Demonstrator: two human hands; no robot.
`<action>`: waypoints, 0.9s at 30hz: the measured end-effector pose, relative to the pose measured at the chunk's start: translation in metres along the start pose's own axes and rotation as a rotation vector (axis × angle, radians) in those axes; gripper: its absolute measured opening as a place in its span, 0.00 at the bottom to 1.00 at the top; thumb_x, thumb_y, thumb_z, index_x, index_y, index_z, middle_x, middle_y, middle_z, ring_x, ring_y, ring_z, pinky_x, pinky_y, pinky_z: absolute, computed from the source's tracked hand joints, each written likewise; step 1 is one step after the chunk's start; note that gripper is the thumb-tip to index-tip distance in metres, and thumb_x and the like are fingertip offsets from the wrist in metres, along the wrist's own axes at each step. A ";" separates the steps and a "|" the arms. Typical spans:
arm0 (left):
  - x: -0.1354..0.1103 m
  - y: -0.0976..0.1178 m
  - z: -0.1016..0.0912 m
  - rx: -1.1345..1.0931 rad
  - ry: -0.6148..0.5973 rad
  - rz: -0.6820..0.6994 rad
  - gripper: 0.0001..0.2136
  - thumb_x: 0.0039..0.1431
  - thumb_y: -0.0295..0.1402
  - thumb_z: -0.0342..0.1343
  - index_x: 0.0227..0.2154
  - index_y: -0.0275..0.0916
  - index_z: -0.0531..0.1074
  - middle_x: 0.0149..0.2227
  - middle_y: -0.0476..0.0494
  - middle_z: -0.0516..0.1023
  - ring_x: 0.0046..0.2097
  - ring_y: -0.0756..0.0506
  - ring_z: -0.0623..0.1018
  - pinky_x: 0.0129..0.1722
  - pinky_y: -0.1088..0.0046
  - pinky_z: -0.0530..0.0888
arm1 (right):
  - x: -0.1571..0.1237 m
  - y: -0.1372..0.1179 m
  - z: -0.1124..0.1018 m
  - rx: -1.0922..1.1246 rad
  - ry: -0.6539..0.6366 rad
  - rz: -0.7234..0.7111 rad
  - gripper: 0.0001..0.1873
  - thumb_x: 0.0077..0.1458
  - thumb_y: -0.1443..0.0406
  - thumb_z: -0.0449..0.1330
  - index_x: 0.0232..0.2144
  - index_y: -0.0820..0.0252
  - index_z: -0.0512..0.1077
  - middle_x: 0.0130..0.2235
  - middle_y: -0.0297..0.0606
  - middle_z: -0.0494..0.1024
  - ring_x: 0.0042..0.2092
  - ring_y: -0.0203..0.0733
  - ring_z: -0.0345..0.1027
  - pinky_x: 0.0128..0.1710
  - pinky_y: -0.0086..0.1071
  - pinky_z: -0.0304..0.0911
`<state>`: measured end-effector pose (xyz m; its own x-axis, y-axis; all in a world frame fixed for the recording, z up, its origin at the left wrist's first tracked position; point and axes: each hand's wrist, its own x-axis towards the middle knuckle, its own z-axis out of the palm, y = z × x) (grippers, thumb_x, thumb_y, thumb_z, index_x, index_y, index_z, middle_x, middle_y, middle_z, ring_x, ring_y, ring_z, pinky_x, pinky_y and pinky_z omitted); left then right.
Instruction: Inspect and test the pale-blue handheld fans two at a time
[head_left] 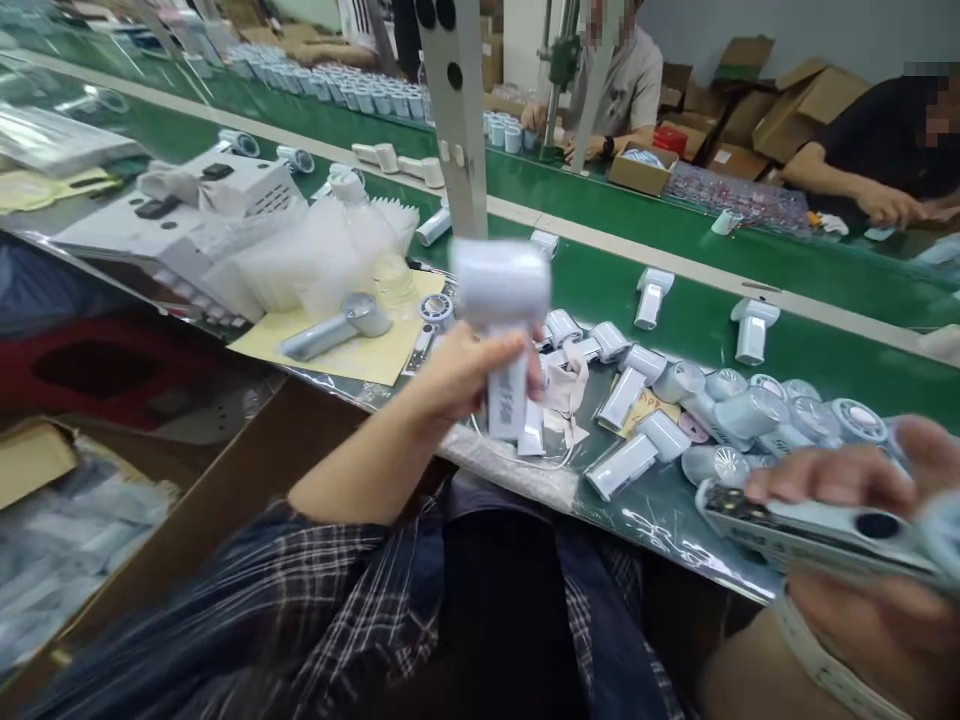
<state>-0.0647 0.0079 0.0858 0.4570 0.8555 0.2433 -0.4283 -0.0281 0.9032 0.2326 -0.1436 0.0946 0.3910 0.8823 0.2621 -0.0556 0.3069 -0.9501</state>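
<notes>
My left hand (469, 370) grips a white fan (502, 280) left of the heap (750, 410); my right hand (855, 475) grasps an open-sided unit (814, 525) nearer me than the heap, which a careless swing could topple.

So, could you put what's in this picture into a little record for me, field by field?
Left hand: grips an upright, T-shaped pale device by its handle; blurred
Right hand: holds a second device; what look like inner parts show
Right wrist: wears a pale band
Near right hand: pile of similar devices on the green surface
Left of centre: grey device lying on a yellow sheet
Opposite: at least three other people
</notes>
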 end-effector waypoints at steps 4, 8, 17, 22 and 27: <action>-0.015 -0.046 0.043 -0.241 -0.199 -0.313 0.53 0.52 0.77 0.57 0.67 0.38 0.60 0.25 0.48 0.81 0.22 0.44 0.80 0.20 0.71 0.77 | -0.001 0.039 0.037 0.051 0.157 0.221 0.27 0.49 0.49 0.81 0.45 0.56 0.79 0.32 0.35 0.81 0.30 0.44 0.77 0.30 0.41 0.78; -0.023 -0.066 0.078 -0.274 -0.025 -0.301 0.49 0.53 0.78 0.55 0.63 0.42 0.60 0.31 0.49 0.80 0.27 0.44 0.80 0.26 0.70 0.77 | -0.012 0.070 0.054 0.108 0.149 0.326 0.25 0.56 0.54 0.75 0.54 0.51 0.77 0.42 0.36 0.85 0.42 0.47 0.83 0.48 0.47 0.81; -0.030 -0.067 0.076 0.236 0.090 0.017 0.42 0.61 0.76 0.46 0.58 0.41 0.62 0.47 0.41 0.70 0.45 0.41 0.71 0.50 0.59 0.73 | -0.029 0.069 0.070 0.110 0.040 0.409 0.40 0.61 0.55 0.68 0.72 0.48 0.64 0.66 0.45 0.78 0.65 0.58 0.76 0.59 0.50 0.78; -0.031 -0.069 0.071 0.376 0.060 0.192 0.41 0.65 0.72 0.44 0.61 0.38 0.63 0.54 0.33 0.70 0.55 0.34 0.72 0.61 0.49 0.71 | -0.031 0.066 0.073 0.116 0.002 0.431 0.47 0.60 0.51 0.70 0.75 0.48 0.58 0.69 0.48 0.75 0.65 0.62 0.76 0.58 0.53 0.79; -0.027 -0.075 0.065 0.566 0.039 0.474 0.39 0.70 0.68 0.42 0.64 0.40 0.67 0.65 0.30 0.70 0.66 0.32 0.71 0.70 0.49 0.66 | -0.037 0.075 0.070 0.118 -0.198 0.307 0.51 0.61 0.37 0.65 0.77 0.48 0.58 0.69 0.51 0.75 0.67 0.66 0.74 0.63 0.59 0.75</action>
<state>0.0060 -0.0465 0.0348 0.2900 0.7027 0.6496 -0.1000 -0.6529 0.7509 0.1490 -0.1283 0.0251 0.1556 0.9878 0.0065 -0.2527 0.0462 -0.9664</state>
